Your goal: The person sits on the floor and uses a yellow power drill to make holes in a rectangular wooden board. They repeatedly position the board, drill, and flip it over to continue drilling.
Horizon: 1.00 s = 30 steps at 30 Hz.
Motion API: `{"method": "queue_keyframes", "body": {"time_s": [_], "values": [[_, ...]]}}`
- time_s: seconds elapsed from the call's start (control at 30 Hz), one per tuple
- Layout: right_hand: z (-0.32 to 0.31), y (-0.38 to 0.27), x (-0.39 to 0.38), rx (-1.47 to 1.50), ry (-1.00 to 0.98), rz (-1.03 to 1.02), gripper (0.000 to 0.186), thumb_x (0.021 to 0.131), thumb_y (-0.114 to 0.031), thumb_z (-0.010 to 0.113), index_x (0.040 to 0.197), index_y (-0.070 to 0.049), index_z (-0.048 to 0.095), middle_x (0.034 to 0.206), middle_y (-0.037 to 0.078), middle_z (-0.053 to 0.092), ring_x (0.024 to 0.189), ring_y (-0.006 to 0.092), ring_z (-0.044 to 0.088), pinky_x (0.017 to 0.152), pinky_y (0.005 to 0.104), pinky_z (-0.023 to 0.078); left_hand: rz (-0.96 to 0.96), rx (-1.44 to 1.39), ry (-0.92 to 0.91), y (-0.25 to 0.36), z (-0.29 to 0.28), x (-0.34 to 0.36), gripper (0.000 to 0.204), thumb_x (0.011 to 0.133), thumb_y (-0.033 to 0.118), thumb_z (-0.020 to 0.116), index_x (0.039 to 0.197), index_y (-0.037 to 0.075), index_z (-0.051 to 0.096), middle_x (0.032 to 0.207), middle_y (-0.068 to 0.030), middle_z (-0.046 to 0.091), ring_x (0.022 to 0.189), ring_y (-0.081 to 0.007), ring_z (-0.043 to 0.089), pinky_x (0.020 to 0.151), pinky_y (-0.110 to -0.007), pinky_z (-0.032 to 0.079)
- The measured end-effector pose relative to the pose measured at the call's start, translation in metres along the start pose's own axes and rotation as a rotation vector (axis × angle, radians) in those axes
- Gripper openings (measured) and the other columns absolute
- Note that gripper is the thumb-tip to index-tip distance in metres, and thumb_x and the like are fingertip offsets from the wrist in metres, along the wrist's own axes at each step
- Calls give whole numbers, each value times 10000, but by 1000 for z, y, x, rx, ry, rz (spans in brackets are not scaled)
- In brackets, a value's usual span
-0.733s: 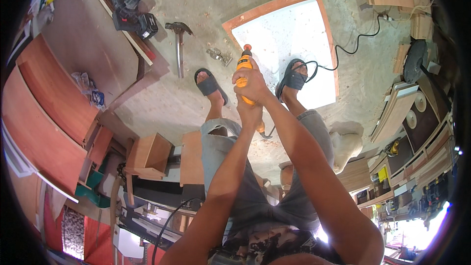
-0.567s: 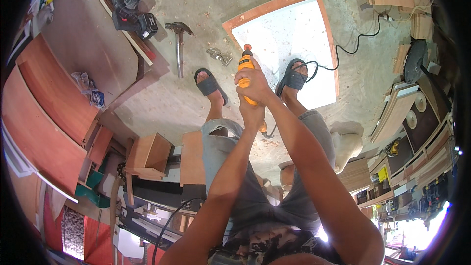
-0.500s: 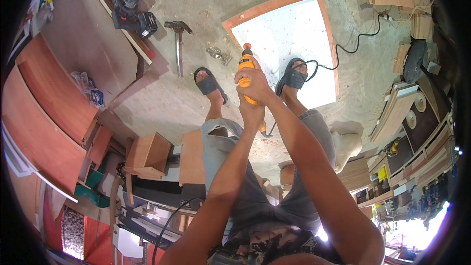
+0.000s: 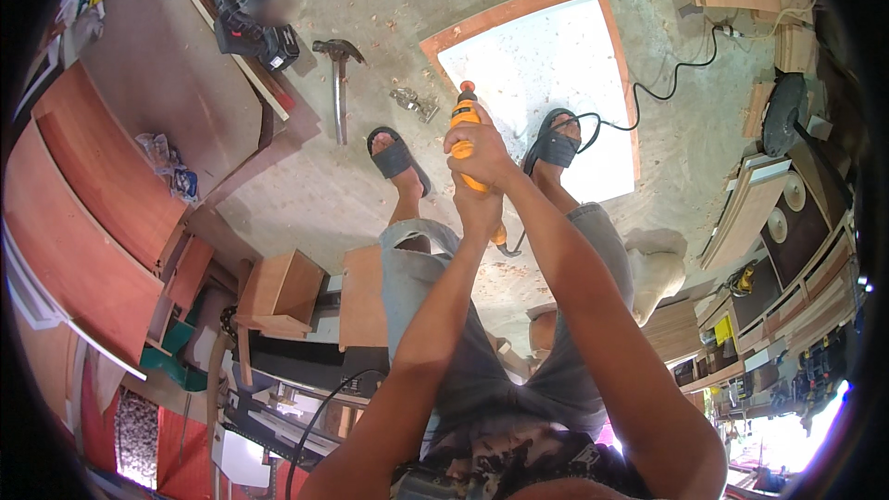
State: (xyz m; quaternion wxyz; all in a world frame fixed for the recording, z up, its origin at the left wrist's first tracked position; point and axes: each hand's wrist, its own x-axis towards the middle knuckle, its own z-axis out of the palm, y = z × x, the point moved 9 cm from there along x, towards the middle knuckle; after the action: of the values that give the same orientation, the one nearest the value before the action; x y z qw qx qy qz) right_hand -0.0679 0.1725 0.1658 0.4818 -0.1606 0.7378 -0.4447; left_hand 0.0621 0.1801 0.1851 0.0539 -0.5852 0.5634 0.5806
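Observation:
With both hands I hold a slim yellow-orange corded die grinder (image 4: 463, 116) between my knees. Its dark collar and round reddish tip point away from me, over the near left side of a white panel. My right hand (image 4: 480, 150) wraps the grinder's front body. Just behind it, my left hand (image 4: 477, 207) is closed round the rear part, where the fingers are mostly hidden. The grinder's back end and black cord come out below the hands. Beneath the tool, the white panel (image 4: 523, 56) lies on the floor with a brown wooden border, dust specks on its face.
My sandalled feet flank the tool, the right one by the panel. A claw hammer (image 4: 340, 83) and a small metal hand plane (image 4: 414, 104) lie to the left. Beyond them is a black cordless blower (image 4: 250, 28). The black cord (image 4: 681, 67) crosses the panel rightward. Boards (image 4: 93, 194) stand far left.

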Motion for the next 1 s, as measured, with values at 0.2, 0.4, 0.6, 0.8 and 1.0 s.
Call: {"method": "queue_keyframes", "body": {"time_s": [0.2, 0.4, 0.6, 0.8, 1.0], "values": [[23, 8, -6, -114, -127, 41, 204, 612, -175, 764, 804, -147, 703, 922, 4, 706, 1327, 438, 360, 1097, 543, 340, 35, -57, 21, -15, -7, -2, 568, 809, -62, 669, 1296, 52, 399, 946, -94, 633, 657, -138, 642, 527, -261, 513], [16, -1, 0, -58, -37, 15, 142, 625, -164, 732, 751, -120, 683, 831, 46, 689, 1014, 318, 575, 1210, 501, 225, -67, -138, -1, 0, -4, -3, 560, 813, -70, 644, 1307, 30, 400, 972, -109, 636, 686, -145, 653, 539, -268, 520], [11, -5, 4, -110, -62, 63, 161, 630, -172, 746, 779, -130, 698, 879, 42, 712, 1184, 338, 556, 1235, 460, 234, -175, -174, -20, 23, 0, -6, 568, 820, -61, 638, 1319, 36, 383, 982, -113, 623, 695, -159, 652, 544, -279, 538], [1, -1, 7, -29, -57, 55, 174, 628, -157, 757, 791, -134, 701, 903, 33, 719, 1269, 347, 506, 1230, 453, 244, -163, -118, 7, 15, 3, -1, 629, 790, 17, 723, 1323, 13, 389, 992, -162, 659, 801, -202, 691, 648, -307, 541], [8, 5, 8, -38, -110, 85, 221, 604, -194, 778, 818, -174, 724, 968, 60, 714, 1388, 434, 350, 1028, 486, 447, -155, -47, -5, 15, 0, -2, 589, 809, 23, 712, 1304, 15, 392, 991, -155, 655, 764, -191, 683, 623, -304, 547]]}}
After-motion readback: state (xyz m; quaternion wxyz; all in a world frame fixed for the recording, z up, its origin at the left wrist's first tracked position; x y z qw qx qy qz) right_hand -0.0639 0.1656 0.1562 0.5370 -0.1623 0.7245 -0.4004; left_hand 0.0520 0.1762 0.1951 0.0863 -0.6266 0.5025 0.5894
